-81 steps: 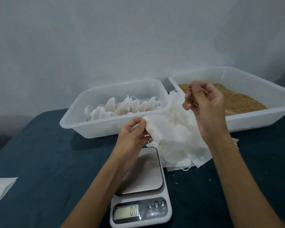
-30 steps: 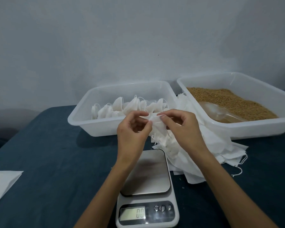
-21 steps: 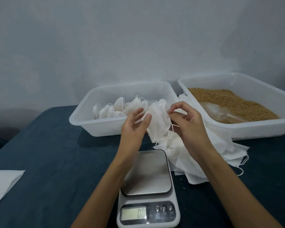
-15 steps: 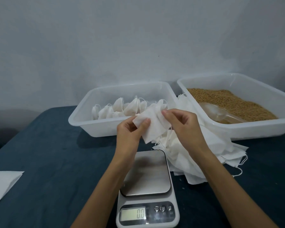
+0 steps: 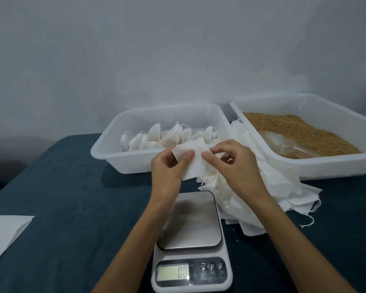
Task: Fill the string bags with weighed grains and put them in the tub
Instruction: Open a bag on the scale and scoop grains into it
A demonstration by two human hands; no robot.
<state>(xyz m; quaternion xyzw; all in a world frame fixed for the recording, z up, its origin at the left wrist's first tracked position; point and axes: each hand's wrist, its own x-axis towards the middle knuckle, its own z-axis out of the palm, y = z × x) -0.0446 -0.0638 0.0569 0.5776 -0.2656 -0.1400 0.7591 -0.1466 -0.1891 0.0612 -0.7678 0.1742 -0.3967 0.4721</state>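
Observation:
A flat white string bag (image 5: pixel 193 163) is held up above the kitchen scale (image 5: pixel 190 240). My left hand (image 5: pixel 169 174) pinches its left side between thumb and fingers. My right hand (image 5: pixel 232 166) pinches its right edge near the top. The scale's steel plate is bare and its display reads 0.0. Behind my hands, the left clear tub (image 5: pixel 135 159) holds several filled white bags (image 5: pixel 156 137). The right clear tub (image 5: pixel 325 166) holds brown grains (image 5: pixel 300 132) and a clear scoop (image 5: pixel 283 144).
A heap of empty white string bags (image 5: pixel 279 187) lies between the scale and the grain tub, strings trailing right. A white paper sheet (image 5: pixel 2 233) sits at the table's left edge. Dark blue cloth (image 5: pixel 72 208) covers the table; a pale wall stands behind.
I lifted one empty bag off the heap and brought both hands together on it. Between the last frames the bag turned flatter toward me; the scale stays at 0.0.

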